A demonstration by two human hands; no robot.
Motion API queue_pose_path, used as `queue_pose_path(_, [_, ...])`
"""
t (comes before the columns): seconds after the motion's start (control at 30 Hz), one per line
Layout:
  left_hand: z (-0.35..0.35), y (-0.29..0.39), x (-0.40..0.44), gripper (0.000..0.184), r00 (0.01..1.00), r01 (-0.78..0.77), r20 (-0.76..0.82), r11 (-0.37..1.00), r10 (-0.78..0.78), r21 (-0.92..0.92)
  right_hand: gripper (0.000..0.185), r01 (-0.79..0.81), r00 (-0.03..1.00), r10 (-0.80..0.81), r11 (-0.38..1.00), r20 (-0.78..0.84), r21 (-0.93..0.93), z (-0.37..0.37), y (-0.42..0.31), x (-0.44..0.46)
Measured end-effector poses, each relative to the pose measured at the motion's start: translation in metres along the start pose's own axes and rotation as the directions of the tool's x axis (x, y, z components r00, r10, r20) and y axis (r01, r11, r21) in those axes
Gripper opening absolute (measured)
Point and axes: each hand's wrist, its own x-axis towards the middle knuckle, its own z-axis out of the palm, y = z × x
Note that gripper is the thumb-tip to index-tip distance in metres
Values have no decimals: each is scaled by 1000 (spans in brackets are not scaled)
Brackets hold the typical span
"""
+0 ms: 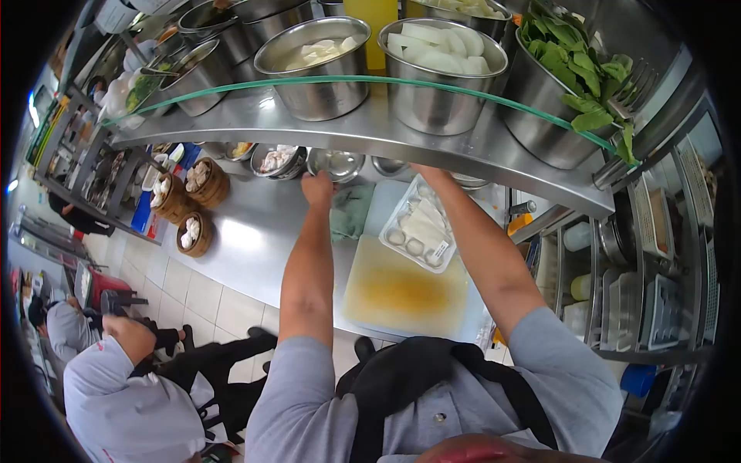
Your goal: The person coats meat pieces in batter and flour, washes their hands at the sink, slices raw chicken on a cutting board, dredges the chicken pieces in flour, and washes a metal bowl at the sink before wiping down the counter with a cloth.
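My left hand [317,187] is at the near rim of a metal bowl [336,163] below the shelf, its fingers closed on the rim. My right hand [426,171] reaches under the shelf edge, which hides its fingers. Beside my right forearm lies a clear plastic tray [419,224] with pale, wrapped contents and a small label. It rests partly on a cutting board [405,289] with a yellow-brown stain. A green cloth [351,211] lies between my left wrist and the board. Another bowl with pale food [278,160] stands left of my left hand.
A metal shelf [309,137] with a glass edge crosses above, bearing metal pots [448,104] of food and leafy greens [575,65]. Bamboo steamers [194,234] stand at the counter's left. A co-worker [131,393] is at the lower left. Racks [656,301] stand right.
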Motion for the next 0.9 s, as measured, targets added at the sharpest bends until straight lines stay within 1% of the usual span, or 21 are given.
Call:
queue_pose_path(0.1, [-11, 38, 0, 14, 998, -60, 21, 997, 61, -44, 46, -229, 973, 219, 957, 72, 177, 47, 15, 20])
queue_pose_path(0.17, [-7, 54, 2, 15, 986, -26, 161, 994, 42, -102, 47, -255, 962, 272, 923, -18, 288, 55, -5, -11])
queue_pose_path(0.2, [-1, 58, 6, 19, 984, 20, 178, 998, -10, -54, 48, -248, 946, 308, 887, -98, 391, 58, -16, -24])
queue_pose_path(0.23, [6, 62, 8, 19, 979, 20, 205, 999, -10, -48, 48, -246, 941, 317, 883, -121, 400, 63, -3, -26])
queue_pose_path(0.27, [11, 63, 8, 21, 955, 121, 278, 992, -104, -45, 48, -136, 938, 202, 961, -280, 239, 65, 30, -28])
queue_pose_path(0.3, [14, 62, 7, 22, 915, 224, 349, 974, -200, -30, 47, -61, 926, 118, 984, -357, 168, 60, 36, -49])
queue_pose_path(0.33, [8, 65, 1, 24, 915, 212, 342, 976, -214, 44, 45, 4, 902, 33, 996, -430, 85, 55, 41, -70])
queue_pose_path(0.37, [1, 46, 2, 24, 902, 217, 372, 975, -221, 53, 44, 65, 894, -8, 992, -447, 111, 41, 20, -110])
queue_pose_path(0.4, [-11, 13, 7, 27, 929, -76, 369, 984, 11, 163, 42, 75, 896, -46, 996, -441, 47, 32, 6, -145])
queue_pose_path(0.43, [-25, -6, 7, 31, 886, -368, 390, 893, 252, 259, 41, 90, 898, -87, 996, -432, -13, 27, -7, -174])
queue_pose_path(0.47, [-37, -12, -18, 35, 750, -569, 550, 782, 367, 255, 41, 81, 890, -76, 997, -450, -9, 25, -20, -198])
queue_pose_path(0.5, [-44, -18, -49, 40, 579, -738, 688, 640, 436, 215, 35, 47, 900, -29, 998, -435, 31, 28, -32, -223])
queue_pose_path(0.53, [-49, -26, -63, 40, 580, -735, 695, 642, 425, 221, 31, 14, 913, 16, 997, -408, 70, 35, -41, -243])
queue_pose_path(0.57, [-55, -34, -73, 43, 423, -895, 764, 356, 488, 269, 31, 4, 915, 27, 997, -402, 78, 44, -47, -259])
queue_pose_path(0.6, [-67, -38, -75, 45, 250, -962, 836, 28, 488, 272, 29, -3, 920, 7, 1000, -391, 10, 54, -52, -272])
queue_pose_path(0.63, [-79, -37, -62, 45, 250, -961, 836, 20, 489, 276, 28, 4, 924, -29, 998, -381, -66, 63, -57, -277])
queue_pose_path(0.7, [-112, -38, -35, 45, 445, -889, 799, 89, 405, 450, 25, 22, 937, -26, 1000, -348, -15, 89, -48, -296])
queue_pose_path(0.77, [-163, -33, -26, 41, 486, -863, 736, 127, 471, 488, 25, 135, 965, -148, 988, -215, -74, 101, -36, -303])
queue_pose_path(0.8, [-192, -29, -33, 39, 490, -862, 722, 149, 489, 484, 25, 170, 961, -182, 983, -208, -75, 103, -40, -301])
queue_pose_path(0.87, [-219, -33, -79, 35, 444, -892, 715, 185, 541, 413, 23, -143, 990, 143, 989, 14, 25, 115, -45, -309])
queue_pose_path(0.9, [-216, -49, -103, 33, 417, -907, 765, 276, 491, 317, 23, -119, 992, 118, 993, 41, 22, 119, -42, -302])
